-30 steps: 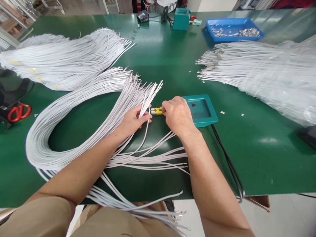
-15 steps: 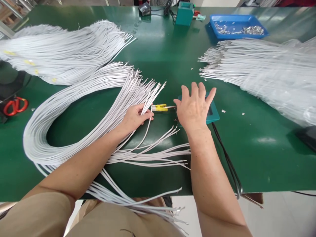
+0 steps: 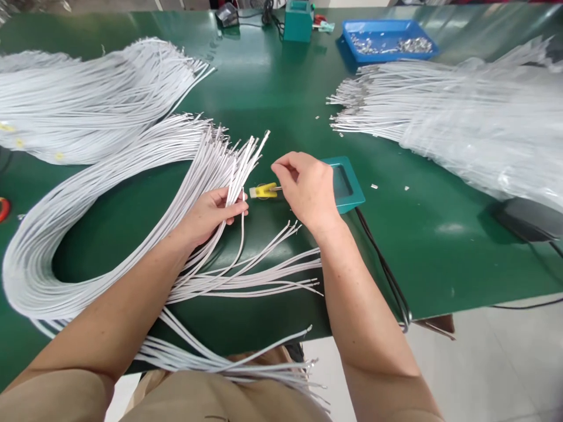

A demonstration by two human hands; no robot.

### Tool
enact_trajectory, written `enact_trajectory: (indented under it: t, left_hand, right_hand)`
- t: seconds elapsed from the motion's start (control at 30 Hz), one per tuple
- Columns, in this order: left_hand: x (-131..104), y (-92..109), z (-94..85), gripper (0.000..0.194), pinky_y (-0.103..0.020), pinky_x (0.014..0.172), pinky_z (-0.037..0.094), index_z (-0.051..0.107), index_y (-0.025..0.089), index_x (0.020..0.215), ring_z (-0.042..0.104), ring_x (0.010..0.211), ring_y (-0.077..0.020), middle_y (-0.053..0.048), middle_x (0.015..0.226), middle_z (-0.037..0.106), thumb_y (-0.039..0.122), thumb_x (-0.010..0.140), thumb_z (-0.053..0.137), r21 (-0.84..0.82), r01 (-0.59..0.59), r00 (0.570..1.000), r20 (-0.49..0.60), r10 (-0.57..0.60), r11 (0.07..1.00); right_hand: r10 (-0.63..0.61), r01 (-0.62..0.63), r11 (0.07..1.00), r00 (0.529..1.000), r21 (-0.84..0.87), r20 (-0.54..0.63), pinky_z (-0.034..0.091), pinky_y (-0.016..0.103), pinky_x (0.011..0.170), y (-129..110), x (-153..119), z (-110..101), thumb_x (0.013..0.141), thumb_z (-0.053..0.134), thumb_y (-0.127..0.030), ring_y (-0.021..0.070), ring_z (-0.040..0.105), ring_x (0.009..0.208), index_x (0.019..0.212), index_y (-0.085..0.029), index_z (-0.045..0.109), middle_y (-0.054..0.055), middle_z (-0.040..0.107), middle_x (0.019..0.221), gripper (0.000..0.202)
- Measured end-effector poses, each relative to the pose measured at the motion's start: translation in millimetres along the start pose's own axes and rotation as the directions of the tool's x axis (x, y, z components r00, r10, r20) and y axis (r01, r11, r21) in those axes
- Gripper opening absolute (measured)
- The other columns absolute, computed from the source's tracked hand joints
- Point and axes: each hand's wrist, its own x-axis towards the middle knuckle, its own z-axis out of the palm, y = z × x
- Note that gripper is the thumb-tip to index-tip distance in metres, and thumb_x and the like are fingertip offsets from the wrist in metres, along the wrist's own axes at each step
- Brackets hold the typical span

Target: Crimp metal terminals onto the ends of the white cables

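My left hand [image 3: 211, 215] is closed around several white wires [image 3: 235, 181], whose tips fan out above the fingers. These belong to a long looped bundle [image 3: 33, 252] on the green table. One wire bends down from the fingertips. My right hand [image 3: 308, 187] has thumb and forefinger pressed together over the near side of a teal device [image 3: 349, 184]; whether something small is between them is too small to tell. Left of that hand, a yellow-handled tool [image 3: 264, 190] with a metal shaft points toward the device. Loose wire ends [image 3: 281, 264] lie below, between my arms.
A second wire bundle [image 3: 101, 99] lies at the back left, a bagged one [image 3: 461, 117] at the right. At the back are a blue tray [image 3: 373, 57] of metal bits and a teal box [image 3: 298, 22]. A black object [image 3: 528, 220] sits far right, red handles [image 3: 3, 209] far left.
My right hand has gone from spread fingers over the teal device to a pinch at its left, uncovering more of the device. The whole view has shifted, with things appearing further left.
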Motion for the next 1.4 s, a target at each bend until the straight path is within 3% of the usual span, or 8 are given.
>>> enact_trajectory:
  t: [0.2, 0.5, 0.7, 0.83, 0.93, 1.13, 1.27, 1.4]
  left_hand:
    - [-24, 13, 21.6, 0.04, -0.022, 0.051, 0.046, 0.072, 0.021, 0.114, 0.066, 0.087, -0.0211, -0.009, 0.107, 0.072, 0.039, 0.078, 0.074, 0.357, -0.081, 0.996, 0.001, 0.086, 0.931]
    - [-30, 9, 51.1, 0.03, -0.029, 0.063, 0.044, 0.065, 0.022, 0.081, 0.062, 0.068, -0.0187, -0.001, 0.077, 0.07, 0.043, 0.068, 0.081, 0.654, -0.14, 0.988, 0.137, 0.065, 0.744]
    - [-33, 9, 49.8, 0.029, -0.027, 0.061, 0.041, 0.062, 0.02, 0.076, 0.059, 0.067, -0.0172, -0.001, 0.077, 0.069, 0.04, 0.067, 0.081, 0.546, -0.054, 0.998, 0.057, 0.027, 0.836]
    - [-46, 19, 44.6, 0.036, -0.025, 0.057, 0.038, 0.059, 0.02, 0.08, 0.061, 0.073, -0.0184, -0.003, 0.083, 0.071, 0.043, 0.066, 0.083, 0.341, -0.016, 1.0, 0.011, 0.013, 0.94]
    - [-55, 24, 43.6, 0.038, -0.025, 0.057, 0.037, 0.058, 0.019, 0.079, 0.062, 0.075, -0.018, -0.004, 0.085, 0.072, 0.041, 0.065, 0.085, 0.291, -0.037, 0.999, 0.003, 0.038, 0.956]
    - [-68, 29, 45.4, 0.035, -0.025, 0.057, 0.035, 0.057, 0.018, 0.076, 0.056, 0.065, -0.0128, -0.001, 0.077, 0.068, 0.038, 0.066, 0.085, 0.28, -0.114, 0.993, 0.013, 0.115, 0.953]
    - [-73, 31, 45.5, 0.037, -0.024, 0.056, 0.035, 0.058, 0.017, 0.076, 0.061, 0.071, -0.0151, -0.001, 0.076, 0.068, 0.037, 0.063, 0.087, 0.219, -0.095, 0.995, -0.006, 0.099, 0.971]
    - [-72, 34, 42.1, 0.034, -0.024, 0.068, 0.045, 0.066, 0.017, 0.085, 0.063, 0.088, -0.0164, -0.006, 0.1, 0.072, 0.041, 0.07, 0.083, 0.188, -0.11, 0.993, -0.018, 0.115, 0.976]
  right_hand:
    - [0.072, -0.072, 0.982, 0.997, 0.177, 0.007, 0.043, 0.029, 0.075, 1, 2, -5, 0.093, 0.05, -0.022, 0.0134, 0.055, 0.072, 0.076, -0.017, 0.065, 0.001, 0.064, 0.075, 0.023]
    - [0.182, -0.149, 0.967, 0.972, 0.206, -0.151, 0.047, 0.032, 0.077, 14, 7, -13, 0.096, 0.045, -0.022, 0.0151, 0.059, 0.072, 0.1, -0.02, 0.063, -0.001, 0.063, 0.074, 0.019]
    - [0.286, -0.186, 0.899, 0.935, 0.396, -0.21, 0.047, 0.028, 0.074, 13, 0, -37, 0.092, 0.053, -0.022, 0.0114, 0.057, 0.066, 0.087, -0.019, 0.063, -0.003, 0.063, 0.07, 0.012]
    - [0.287, -0.285, 0.705, 0.952, 0.649, 0.107, 0.041, 0.025, 0.05, 8, -27, -49, 0.084, 0.065, -0.028, 0.0084, 0.046, 0.048, 0.075, -0.018, 0.065, -0.005, 0.057, 0.058, 0.014]
    - [0.2, -0.427, 0.524, 0.903, 0.737, 0.381, 0.037, 0.024, 0.04, 4, -51, -44, 0.081, 0.07, -0.04, 0.0079, 0.043, 0.043, 0.074, -0.017, 0.07, -0.004, 0.056, 0.056, 0.024]
    - [0.096, -0.495, 0.233, 0.868, 0.837, 0.486, 0.038, 0.022, 0.042, -8, -70, -20, 0.06, 0.086, -0.046, 0.0061, 0.042, 0.047, 0.075, -0.018, 0.071, -0.005, 0.057, 0.06, 0.036]
    - [0.1, -0.316, 0.336, 0.949, 0.887, 0.3, 0.046, 0.024, 0.058, -11, -73, -15, 0.06, 0.086, -0.044, 0.009, 0.052, 0.059, 0.07, -0.018, 0.068, -0.004, 0.06, 0.066, 0.033]
    - [0.065, -0.097, 0.732, 0.995, 0.675, 0.072, 0.046, 0.028, 0.074, -9, -73, -38, 0.074, 0.078, -0.041, 0.0128, 0.059, 0.075, 0.075, -0.017, 0.07, 0.0, 0.066, 0.08, 0.025]
